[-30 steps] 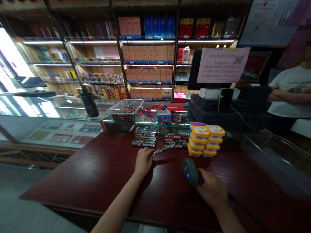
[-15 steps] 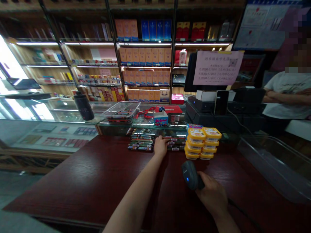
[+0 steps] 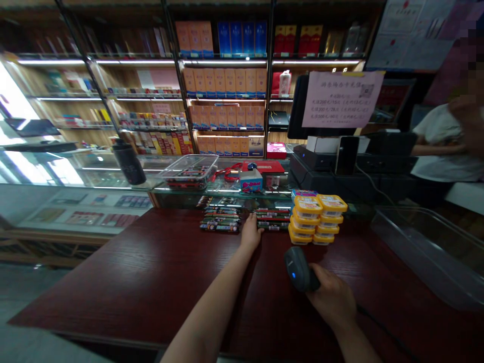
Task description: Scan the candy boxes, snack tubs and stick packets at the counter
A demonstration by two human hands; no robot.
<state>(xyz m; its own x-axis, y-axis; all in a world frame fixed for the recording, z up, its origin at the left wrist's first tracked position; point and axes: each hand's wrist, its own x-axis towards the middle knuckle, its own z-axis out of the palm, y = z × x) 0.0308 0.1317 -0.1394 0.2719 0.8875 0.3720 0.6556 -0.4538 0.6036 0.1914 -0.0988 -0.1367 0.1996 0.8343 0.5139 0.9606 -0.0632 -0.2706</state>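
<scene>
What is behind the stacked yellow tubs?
A blue and purple box peeks out above the left column of yellow tubs. Most of it is covered, and anything lower behind the stack cannot be seen.

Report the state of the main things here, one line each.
Dark grey handheld barcode scanner: held in right hand, blue light on.
Yellow plastic tubs: closed, stacked.
Slim dark printed sticks: laid flat in two groups, left hand between them.
Large clear plastic bin: open.
Clear plastic box: open, holding slim packs.
Black rectangular phone: propped upright.
White shelf strip lights: lit.
</scene>
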